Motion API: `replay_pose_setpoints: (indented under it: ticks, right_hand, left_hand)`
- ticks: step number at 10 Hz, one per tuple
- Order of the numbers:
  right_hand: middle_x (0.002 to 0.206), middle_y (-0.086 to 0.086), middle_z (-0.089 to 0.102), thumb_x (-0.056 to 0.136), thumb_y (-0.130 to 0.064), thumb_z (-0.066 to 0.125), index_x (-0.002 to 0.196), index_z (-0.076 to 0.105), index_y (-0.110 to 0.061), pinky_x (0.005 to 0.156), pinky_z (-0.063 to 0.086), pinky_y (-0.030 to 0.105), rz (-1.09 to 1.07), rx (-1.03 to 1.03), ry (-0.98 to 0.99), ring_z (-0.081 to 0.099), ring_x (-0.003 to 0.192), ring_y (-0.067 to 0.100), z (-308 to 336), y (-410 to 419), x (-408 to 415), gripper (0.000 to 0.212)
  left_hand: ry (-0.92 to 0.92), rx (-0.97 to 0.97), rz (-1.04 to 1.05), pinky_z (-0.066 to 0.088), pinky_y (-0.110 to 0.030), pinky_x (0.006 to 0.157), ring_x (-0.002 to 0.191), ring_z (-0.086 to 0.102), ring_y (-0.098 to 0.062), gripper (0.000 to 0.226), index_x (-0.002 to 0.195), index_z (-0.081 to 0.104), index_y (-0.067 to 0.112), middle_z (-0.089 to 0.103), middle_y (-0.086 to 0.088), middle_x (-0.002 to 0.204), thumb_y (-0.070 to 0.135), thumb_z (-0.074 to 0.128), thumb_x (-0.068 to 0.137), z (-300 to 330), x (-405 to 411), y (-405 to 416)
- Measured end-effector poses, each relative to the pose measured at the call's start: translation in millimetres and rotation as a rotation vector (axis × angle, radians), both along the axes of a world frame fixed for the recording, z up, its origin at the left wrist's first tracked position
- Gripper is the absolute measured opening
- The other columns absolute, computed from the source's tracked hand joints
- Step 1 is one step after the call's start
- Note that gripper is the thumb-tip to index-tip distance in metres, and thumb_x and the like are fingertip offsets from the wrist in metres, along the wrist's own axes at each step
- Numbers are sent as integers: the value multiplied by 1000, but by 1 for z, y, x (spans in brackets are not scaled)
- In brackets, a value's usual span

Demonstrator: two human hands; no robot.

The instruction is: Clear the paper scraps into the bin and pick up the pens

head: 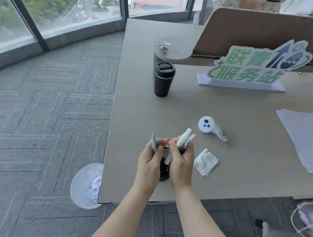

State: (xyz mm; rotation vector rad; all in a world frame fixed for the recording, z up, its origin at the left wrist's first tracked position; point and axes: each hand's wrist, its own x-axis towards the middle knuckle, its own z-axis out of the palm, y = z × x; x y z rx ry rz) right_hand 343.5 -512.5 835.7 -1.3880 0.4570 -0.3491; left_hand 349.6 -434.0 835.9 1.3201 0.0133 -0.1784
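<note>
My right hand (pixel 181 162) grips a bundle of pens (pixel 184 139), their tips pointing up and to the right. My left hand (pixel 149 159) holds a grey pen (pixel 154 142) upright. Both hands meet above a dark mesh pen holder (pixel 164 167) that stands on the desk (pixel 227 112) near its front edge, mostly hidden between them. A white bin (pixel 84 185) stands on the floor at the desk's front left corner, with crumpled paper scraps (pixel 95 188) inside. A folded white tissue (pixel 205 162) lies just right of my right hand.
A white handheld controller (pixel 210 127) lies beyond the tissue. A black lidded cup (pixel 163 79) stands further back. A stack of paper (pixel 307 139) is at the right edge, a green sign (pixel 249 69) behind. Small scraps (pixel 164 48) sit on a round shelf at the back.
</note>
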Motion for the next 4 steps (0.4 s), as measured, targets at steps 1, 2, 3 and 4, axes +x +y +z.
replay_pose_setpoints:
  ticks: [1, 2, 3, 4]
  right_hand:
    - [93, 13, 69, 89, -11, 57, 96, 58, -9, 82, 55, 45, -38, -23, 60, 67, 88, 28, -10, 7, -1, 7]
    - [92, 17, 69, 86, -10, 55, 95, 60, -7, 79, 56, 47, -60, -70, 79, 68, 86, 30, -10, 9, 0, 11]
    - [84, 15, 64, 86, -15, 53, 94, 59, -12, 71, 55, 36, -67, -92, 44, 64, 76, 22, -8, 9, 3, 11]
    - [68, 13, 58, 93, -14, 50, 94, 61, -8, 66, 50, 27, -102, -55, 10, 60, 64, 14, -1, 5, 4, 13]
  left_hand:
    - [54, 17, -68, 50, -23, 81, 100, 66, -17, 22, 102, 62, 4, 71, -5, 107, -1, 41, 97, -6, 5, 3]
    - [68, 69, -121, 50, -21, 78, 97, 66, -16, 24, 101, 65, 8, 72, -4, 103, -2, 45, 94, -8, 12, 3]
    - [62, 142, -101, 52, -26, 76, 88, 65, -16, 21, 96, 68, 17, 72, -4, 93, 3, 54, 87, -9, 18, 2]
    - [60, 190, -80, 51, -21, 77, 89, 64, -8, 30, 101, 68, 15, 71, 2, 96, -1, 48, 86, -4, 26, 4]
